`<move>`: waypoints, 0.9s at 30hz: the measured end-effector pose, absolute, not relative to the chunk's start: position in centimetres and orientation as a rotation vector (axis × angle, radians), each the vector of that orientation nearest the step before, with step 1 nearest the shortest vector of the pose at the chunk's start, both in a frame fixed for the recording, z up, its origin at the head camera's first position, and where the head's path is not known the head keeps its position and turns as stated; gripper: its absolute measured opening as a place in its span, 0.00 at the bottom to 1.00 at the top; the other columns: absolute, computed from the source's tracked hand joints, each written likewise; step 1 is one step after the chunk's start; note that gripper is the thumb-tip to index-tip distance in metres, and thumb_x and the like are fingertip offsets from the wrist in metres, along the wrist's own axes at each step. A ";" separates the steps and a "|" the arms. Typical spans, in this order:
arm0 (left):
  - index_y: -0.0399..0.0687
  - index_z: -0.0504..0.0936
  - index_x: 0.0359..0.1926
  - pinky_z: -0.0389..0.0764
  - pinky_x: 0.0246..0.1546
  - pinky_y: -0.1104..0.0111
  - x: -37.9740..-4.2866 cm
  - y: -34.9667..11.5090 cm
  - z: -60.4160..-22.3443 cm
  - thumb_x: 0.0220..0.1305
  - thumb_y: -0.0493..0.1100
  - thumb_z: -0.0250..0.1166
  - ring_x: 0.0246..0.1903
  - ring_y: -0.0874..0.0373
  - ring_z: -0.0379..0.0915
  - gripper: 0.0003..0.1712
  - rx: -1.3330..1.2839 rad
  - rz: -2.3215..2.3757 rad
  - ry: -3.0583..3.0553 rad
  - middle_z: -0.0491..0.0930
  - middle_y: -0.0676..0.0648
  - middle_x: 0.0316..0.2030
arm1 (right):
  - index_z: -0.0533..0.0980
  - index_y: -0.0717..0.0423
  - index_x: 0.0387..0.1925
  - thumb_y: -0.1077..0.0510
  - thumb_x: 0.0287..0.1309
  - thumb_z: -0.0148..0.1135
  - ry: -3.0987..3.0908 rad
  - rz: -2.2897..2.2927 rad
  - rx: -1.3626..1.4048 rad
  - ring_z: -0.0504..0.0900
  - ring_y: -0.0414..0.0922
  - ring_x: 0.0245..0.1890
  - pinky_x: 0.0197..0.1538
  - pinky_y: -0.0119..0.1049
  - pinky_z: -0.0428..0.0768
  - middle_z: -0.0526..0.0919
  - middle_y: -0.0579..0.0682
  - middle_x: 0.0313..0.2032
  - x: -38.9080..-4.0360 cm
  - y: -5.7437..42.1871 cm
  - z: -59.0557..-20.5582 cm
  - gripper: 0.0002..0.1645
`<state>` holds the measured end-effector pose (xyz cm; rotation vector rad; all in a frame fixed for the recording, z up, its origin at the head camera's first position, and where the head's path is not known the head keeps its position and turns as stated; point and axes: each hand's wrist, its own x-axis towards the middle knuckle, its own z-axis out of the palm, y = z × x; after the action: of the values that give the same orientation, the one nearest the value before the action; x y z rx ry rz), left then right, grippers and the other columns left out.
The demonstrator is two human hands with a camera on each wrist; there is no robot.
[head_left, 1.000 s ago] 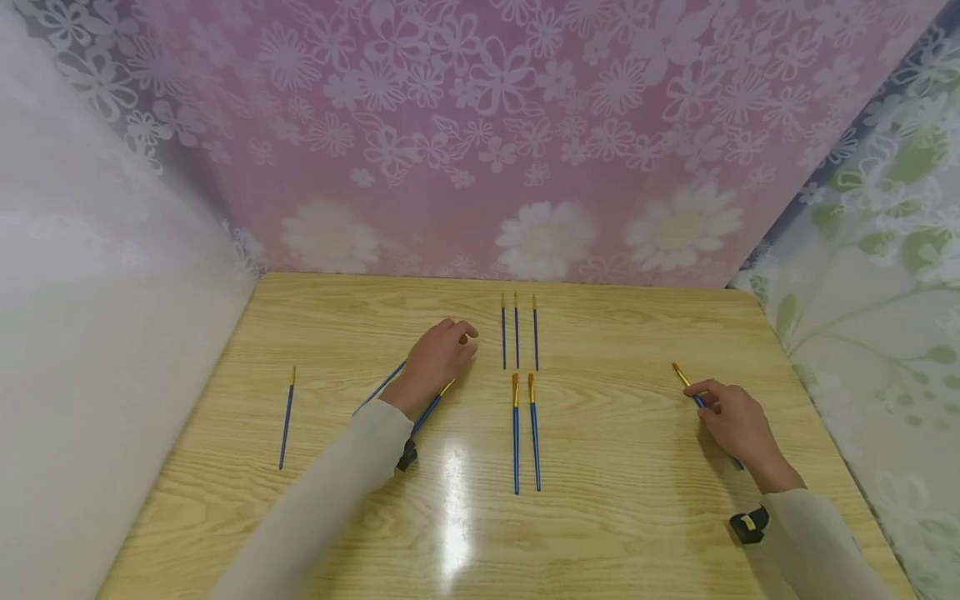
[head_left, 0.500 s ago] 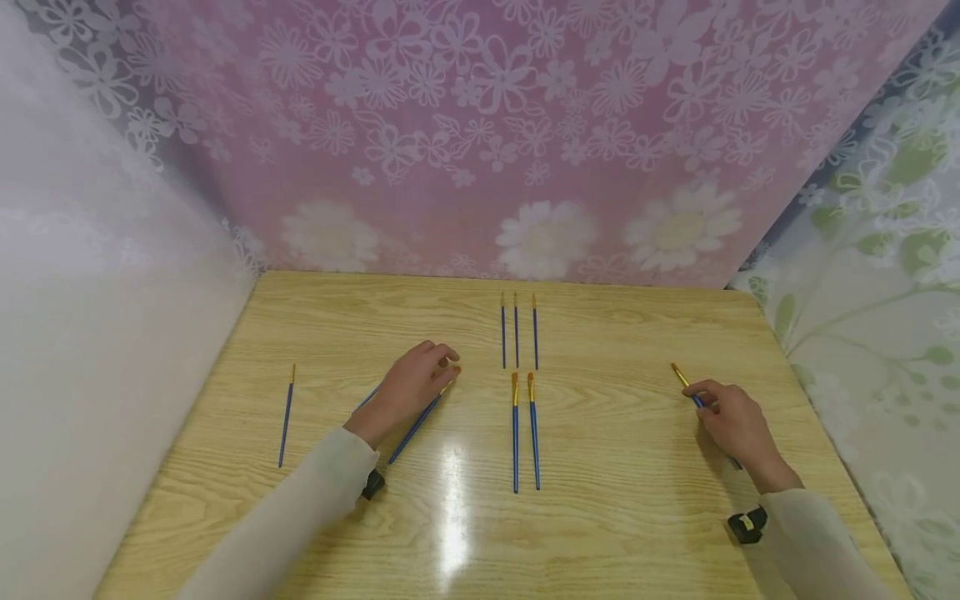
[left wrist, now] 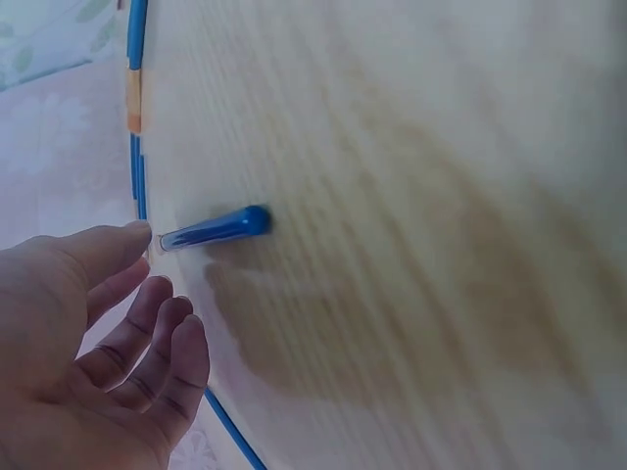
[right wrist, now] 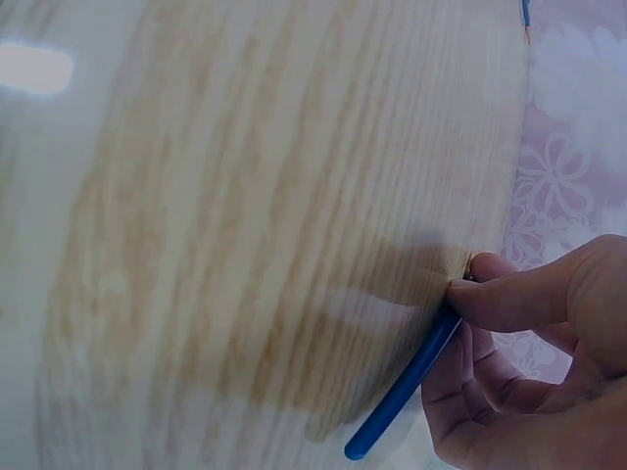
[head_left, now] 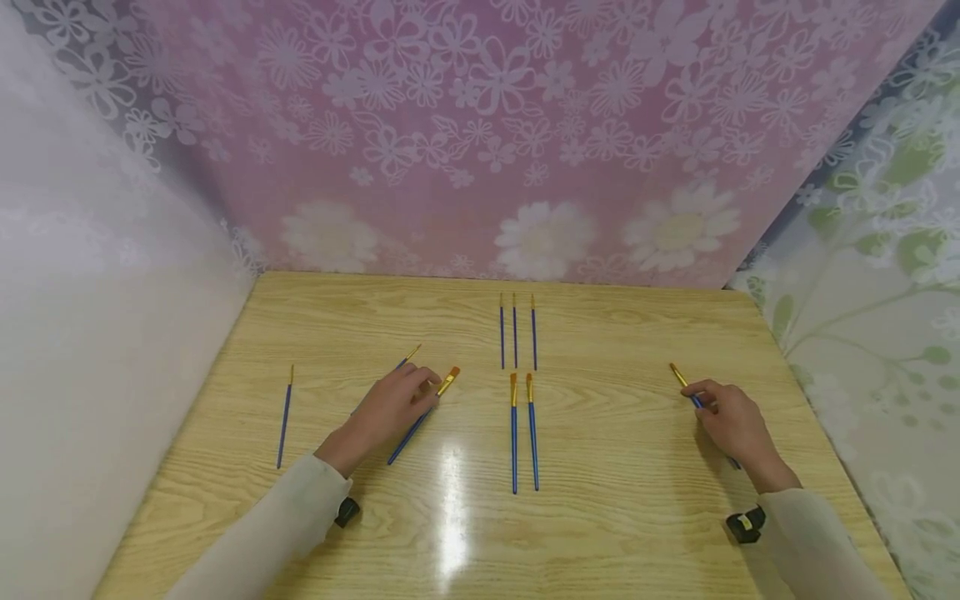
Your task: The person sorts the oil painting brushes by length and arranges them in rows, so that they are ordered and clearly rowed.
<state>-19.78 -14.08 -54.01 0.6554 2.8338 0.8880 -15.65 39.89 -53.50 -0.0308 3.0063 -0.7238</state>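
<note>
My left hand (head_left: 390, 407) hovers over a slanting flat-tipped paintbrush (head_left: 410, 437) on the table. In the left wrist view, its fingers (left wrist: 142, 338) bend loosely and its thumb is near the blue handle (left wrist: 217, 228); no grip shows. Another, thinner paintbrush (head_left: 408, 357) is partly hidden behind that hand. At the right, my right hand (head_left: 738, 423) pinches a paintbrush (head_left: 678, 374) between thumb and fingers, and the blue handle (right wrist: 404, 385) slants down toward the tabletop in the right wrist view.
Three thin paintbrushes (head_left: 514, 337) lie side by side at the back middle. Two thicker brushes (head_left: 514, 450) lie in front of them. One thin brush (head_left: 284, 425) is alone on the left. Floral cloth (head_left: 480, 167) stands behind the wooden table (head_left: 615, 467).
My left hand has drawn back left and toward me, from near the middle brushes to the slanting flat brush, uncovering the tip of the thinner one. The right hand stays put.
</note>
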 end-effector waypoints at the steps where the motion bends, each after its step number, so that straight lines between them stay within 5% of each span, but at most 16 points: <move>1: 0.49 0.86 0.60 0.84 0.47 0.59 -19.6 -14.2 -54.1 0.77 0.46 0.70 0.45 0.56 0.81 0.15 0.649 0.883 2.831 0.83 0.50 0.47 | 0.81 0.69 0.58 0.73 0.68 0.61 3.006 -0.723 -0.031 0.86 0.68 0.44 0.37 0.52 0.83 0.86 0.75 0.47 -15.7 39.9 -53.5 0.19; 9: 0.53 0.85 0.61 0.84 0.50 0.58 -18.2 -15.0 -54.3 0.76 0.47 0.72 0.46 0.58 0.80 0.17 0.588 0.841 2.805 0.83 0.53 0.48 | 0.81 0.69 0.58 0.74 0.67 0.62 3.009 -0.713 -0.009 0.86 0.69 0.44 0.40 0.59 0.84 0.86 0.75 0.47 -15.7 39.8 -53.5 0.19; 27: 0.56 0.87 0.59 0.82 0.49 0.61 -18.0 -15.0 -53.9 0.77 0.41 0.69 0.42 0.64 0.77 0.14 0.694 0.719 2.801 0.83 0.58 0.43 | 0.81 0.68 0.58 0.74 0.67 0.62 3.014 -0.717 -0.012 0.86 0.69 0.44 0.40 0.59 0.84 0.86 0.74 0.47 -15.6 39.8 -53.5 0.19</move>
<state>-17.98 -14.98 -53.90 0.6939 2.8015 0.7191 -15.57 39.82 -53.52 -0.0118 3.0142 -0.7170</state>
